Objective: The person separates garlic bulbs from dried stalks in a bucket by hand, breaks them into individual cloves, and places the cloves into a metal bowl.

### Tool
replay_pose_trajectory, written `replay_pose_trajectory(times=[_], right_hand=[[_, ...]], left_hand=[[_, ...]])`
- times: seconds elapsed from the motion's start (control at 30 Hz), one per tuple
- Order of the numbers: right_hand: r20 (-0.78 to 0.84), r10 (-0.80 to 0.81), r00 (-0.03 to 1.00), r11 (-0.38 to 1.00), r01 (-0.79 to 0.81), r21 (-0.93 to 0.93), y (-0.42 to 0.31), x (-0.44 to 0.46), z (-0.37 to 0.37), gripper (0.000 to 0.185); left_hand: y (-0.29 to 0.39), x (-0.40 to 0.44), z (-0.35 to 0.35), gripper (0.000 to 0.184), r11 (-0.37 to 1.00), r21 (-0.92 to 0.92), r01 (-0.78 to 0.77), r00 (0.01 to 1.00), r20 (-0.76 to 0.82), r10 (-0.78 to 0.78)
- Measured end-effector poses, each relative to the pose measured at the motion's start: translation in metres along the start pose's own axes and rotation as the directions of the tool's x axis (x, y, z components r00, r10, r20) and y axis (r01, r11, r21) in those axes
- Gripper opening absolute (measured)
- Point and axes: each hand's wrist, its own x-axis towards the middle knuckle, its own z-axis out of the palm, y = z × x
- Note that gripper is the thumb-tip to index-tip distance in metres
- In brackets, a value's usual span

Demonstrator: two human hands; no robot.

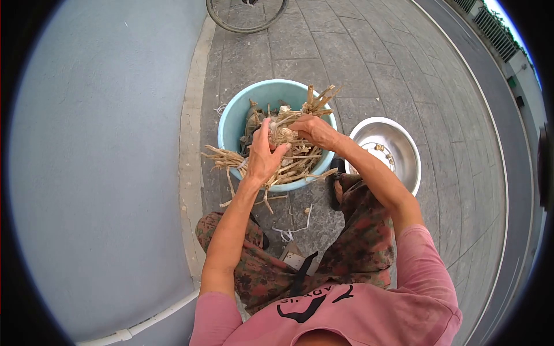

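Left hand (265,158) half open, thumb apart; right hand (314,130) curled, can't tell its grip. Garlic bulb (286,135) between them, inside tub (232,124) rim. Dry stalks (224,155) overhang near-left rim; a forearm bump could spill them.

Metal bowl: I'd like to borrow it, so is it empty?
No, several small pale pieces lie in the bottom of the metal bowl.

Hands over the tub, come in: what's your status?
Left hand and right hand at pale bulb, over blue tub. Exact grip unclear. Dry stalks crowding close.
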Motion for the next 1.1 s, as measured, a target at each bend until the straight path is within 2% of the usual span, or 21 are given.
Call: replay_pose_trajectory(times=[0.03,0.13,0.17,0.2,0.27,0.3,0.37,0.4,0.43,0.53,0.57,0.63,0.67,0.87,0.97,1.0,1.03,1.07,1.1], right_hand=[[0.052,0.017,0.999,1.0,-0.016,-0.019,-0.006,-0.004,0.002,0.026],[0.069,0.073,0.995,0.996,-0.07,-0.046,-0.016,-0.012,0.006,0.024],[0.043,0.06,0.997,0.996,-0.057,-0.063,-0.014,-0.015,0.009,0.022],[0.039,0.048,0.998,0.998,-0.047,-0.043,-0.012,-0.017,0.01,0.02],[0.033,0.023,0.999,1.0,-0.023,-0.004,-0.008,-0.017,0.011,0.016],[0.08,0.028,0.996,0.999,-0.029,0.018,-0.006,-0.016,0.01,0.015],[0.174,0.039,0.984,0.997,-0.051,0.065,-0.002,-0.015,0.01,0.013],[0.202,0.026,0.979,0.997,-0.041,0.067,0.002,-0.016,0.012,0.014],[0.23,0.014,0.973,0.997,-0.031,0.069,0.005,-0.018,0.015,0.015],[0.26,-0.044,0.965,0.999,0.035,0.041,-0.001,-0.017,0.018,0.013],[0.276,-0.041,0.96,0.999,0.043,-0.001,0.0,-0.017,0.022,0.013],[0.294,-0.018,0.956,0.997,0.039,-0.066,0.002,-0.018,0.027,0.013],[0.249,-0.005,0.968,1.0,0.01,-0.019,0.003,-0.018,0.025,0.012],[-0.033,0.163,0.986,0.97,-0.154,0.186,-0.009,-0.014,0.025,0.018],[-0.129,0.325,0.937,0.917,-0.279,0.284,-0.025,-0.008,0.027,0.022],[-0.144,0.421,0.896,0.859,-0.342,0.381,-0.029,-0.005,0.023,0.022],[-0.146,0.514,0.845,0.785,-0.395,0.476,-0.032,-0.002,0.019,0.023],[-0.132,0.601,0.788,0.699,-0.439,0.564,-0.033,-0.001,0.017,0.024],[-0.12,0.609,0.784,0.709,-0.471,0.525,-0.025,-0.002,0.015,0.024]], left_hand=[[-0.002,-0.001,0.002,0.04,0.967,0.124,-0.225,0.971,-0.058,0.233],[0.006,-0.003,-0.005,0.036,0.994,-0.029,-0.105,0.973,0.205,0.109],[0.012,-0.003,-0.009,0.033,0.994,-0.05,0.1,0.948,0.308,-0.08],[0.01,-0.003,-0.007,0.032,0.962,-0.136,0.237,0.923,0.34,-0.18],[-0.002,-0.002,-0.002,0.031,0.821,-0.284,0.496,0.832,0.424,-0.356],[-0.01,0.0,-0.005,0.031,0.775,-0.285,0.564,0.766,0.532,-0.362],[-0.02,-0.004,-0.006,0.032,0.946,-0.134,0.294,0.858,0.473,-0.199],[-0.02,-0.006,-0.007,0.032,0.988,-0.052,0.143,0.883,0.458,-0.104],[-0.019,-0.008,-0.01,0.035,0.998,0.028,-0.051,0.866,0.5,0.03],[-0.008,-0.018,-0.003,0.034,0.998,0.067,-0.015,0.838,0.545,-0.024],[-0.017,-0.023,0.001,0.035,0.984,0.158,-0.087,0.836,0.548,-0.014],[-0.016,-0.028,0.006,0.034,0.967,0.249,-0.052,0.84,0.535,-0.092],[-0.014,-0.027,0.008,0.034,0.955,0.294,-0.038,0.843,0.522,-0.127],[-0.007,-0.022,0.014,0.028,0.996,0.038,-0.085,0.984,0.159,0.078],[-0.01,-0.02,0.024,0.02,0.999,-0.014,-0.034,0.999,-0.026,0.033],[-0.012,-0.014,0.02,0.019,0.961,-0.209,0.181,0.982,-0.024,-0.19],[-0.016,-0.007,0.012,0.017,0.84,-0.391,0.377,0.916,0.022,-0.401],[-0.018,-0.006,0.009,0.016,0.642,-0.547,0.538,0.805,0.106,-0.584],[-0.018,-0.008,0.012,0.015,0.555,-0.711,0.432,0.876,0.185,-0.445]])
